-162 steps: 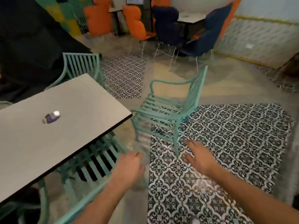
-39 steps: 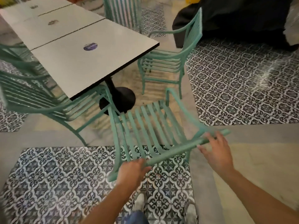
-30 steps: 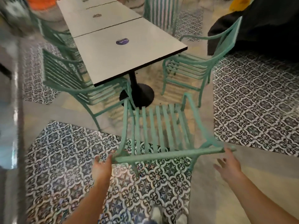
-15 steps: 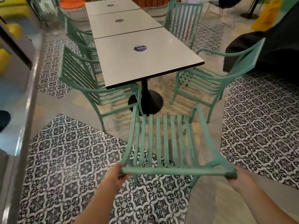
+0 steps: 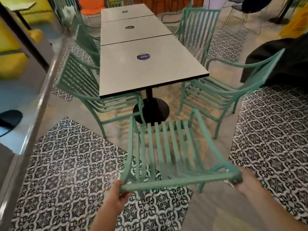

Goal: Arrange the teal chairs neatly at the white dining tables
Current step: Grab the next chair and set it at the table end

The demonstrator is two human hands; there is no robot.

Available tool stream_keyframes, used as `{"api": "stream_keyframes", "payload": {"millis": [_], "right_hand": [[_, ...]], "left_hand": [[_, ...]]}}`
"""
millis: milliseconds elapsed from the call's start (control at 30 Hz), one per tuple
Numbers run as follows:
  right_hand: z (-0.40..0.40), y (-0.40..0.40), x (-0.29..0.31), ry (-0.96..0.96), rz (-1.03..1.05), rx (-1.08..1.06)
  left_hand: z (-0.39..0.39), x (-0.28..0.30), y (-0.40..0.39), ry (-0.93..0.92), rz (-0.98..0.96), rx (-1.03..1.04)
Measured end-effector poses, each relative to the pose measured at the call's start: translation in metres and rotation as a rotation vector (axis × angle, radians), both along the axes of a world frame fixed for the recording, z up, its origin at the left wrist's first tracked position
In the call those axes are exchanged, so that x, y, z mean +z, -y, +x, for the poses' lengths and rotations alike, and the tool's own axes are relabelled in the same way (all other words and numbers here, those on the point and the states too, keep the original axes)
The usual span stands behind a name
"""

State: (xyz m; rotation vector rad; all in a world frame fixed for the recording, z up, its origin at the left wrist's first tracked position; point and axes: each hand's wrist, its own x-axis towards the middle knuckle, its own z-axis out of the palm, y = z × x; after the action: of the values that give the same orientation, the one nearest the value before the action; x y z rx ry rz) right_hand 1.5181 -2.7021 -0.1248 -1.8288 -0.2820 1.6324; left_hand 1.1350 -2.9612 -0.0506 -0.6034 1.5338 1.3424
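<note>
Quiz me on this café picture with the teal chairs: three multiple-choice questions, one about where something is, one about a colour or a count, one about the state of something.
1. Where does the held chair stand?
A. at the near end of the nearest white table
B. on top of the table
C. against the wall

2. What colour is the round sticker on that table?
A. orange
B. purple
C. green

3. What are the hands doing?
A. both hang free
B. only one touches the chair
C. both grip the chair's top rail

Answers:
1 A: its seat faces the table's black pedestal base.
2 B: a purple disc on the white top.
3 C: left hand and right hand hold opposite ends of the rail.
</note>
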Motion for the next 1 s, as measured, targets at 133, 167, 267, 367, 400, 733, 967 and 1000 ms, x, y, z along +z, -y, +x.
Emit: {"api": "stream_keyframes", "payload": {"millis": [133, 167, 267, 367, 400, 733, 967, 1000], "right_hand": [[-0.01, -0.023, 0.049, 0.017, 0.007, 0.026], [-0.012, -0.03, 0.054, 0.036, 0.013, 0.051], [-0.015, -0.049, 0.057, -0.009, 0.013, 0.073], [-0.009, -0.06, 0.04, 0.0, 0.011, 0.088], [-0.005, -0.065, 0.034, 0.002, 0.017, 0.079], [-0.032, -0.075, 0.077, -0.117, 0.071, 0.019], [-0.039, -0.079, 0.084, -0.192, 0.008, 0.056], [-0.04, -0.079, 0.082, -0.179, -0.008, 0.047]], "left_hand": [[0.033, 0.002, -0.024, -0.073, 0.083, 0.064], [0.038, 0.005, -0.029, -0.069, 0.084, 0.073], [0.034, -0.005, -0.04, -0.025, 0.017, 0.069], [0.025, -0.013, -0.051, -0.013, 0.019, 0.059], [0.025, -0.014, -0.054, 0.005, 0.017, 0.078], [0.027, -0.012, -0.072, -0.017, 0.003, 0.161], [0.051, -0.005, -0.083, 0.032, 0.057, 0.28], [0.054, -0.003, -0.085, 0.037, 0.068, 0.278]]}}
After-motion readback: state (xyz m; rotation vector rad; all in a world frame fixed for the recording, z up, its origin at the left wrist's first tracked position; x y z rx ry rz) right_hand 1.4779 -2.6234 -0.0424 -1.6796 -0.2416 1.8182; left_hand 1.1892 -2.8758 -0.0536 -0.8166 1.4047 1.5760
